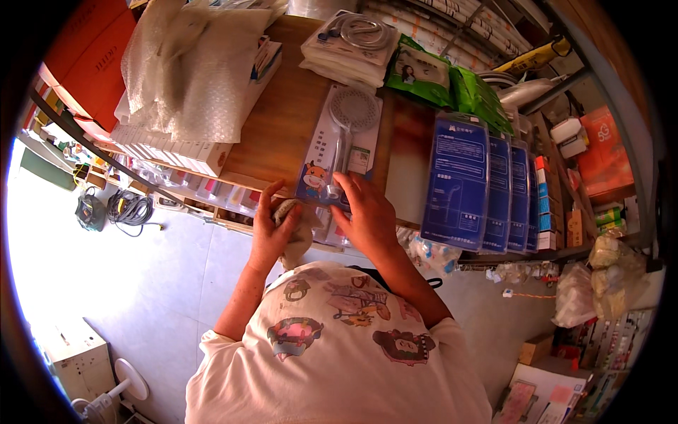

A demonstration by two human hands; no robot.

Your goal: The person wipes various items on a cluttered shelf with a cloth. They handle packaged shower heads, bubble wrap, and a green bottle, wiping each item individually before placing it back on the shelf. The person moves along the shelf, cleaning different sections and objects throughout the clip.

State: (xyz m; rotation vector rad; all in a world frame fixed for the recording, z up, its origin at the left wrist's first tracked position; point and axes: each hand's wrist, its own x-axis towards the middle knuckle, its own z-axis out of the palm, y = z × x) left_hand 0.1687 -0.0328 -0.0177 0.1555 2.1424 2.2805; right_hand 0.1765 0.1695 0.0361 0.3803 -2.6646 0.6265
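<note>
A blister-packed hand shower head (354, 114) lies on the wooden shelf in front of me, its round spray face at the far end. The backing card bears writing and a cartoon cow. My left hand (271, 228) grips a crumpled greyish cloth (297, 238) at the shelf's front edge, beside the pack's near left corner. Over the pack's near right part rests my right hand (368, 214), fingers spread near the shower handle and thumb at the front edge. To the right, several blue-backed blister packs (460, 180) lie overlapping in a row.
Bubble wrap (196, 74) covers a row of white boxes (175, 151) at left. Behind the shower head are a packed hose (365, 32) and green bags (421, 71). A metal upright (617, 106) stands at right. Coiled black cable (130, 209) lies on the floor.
</note>
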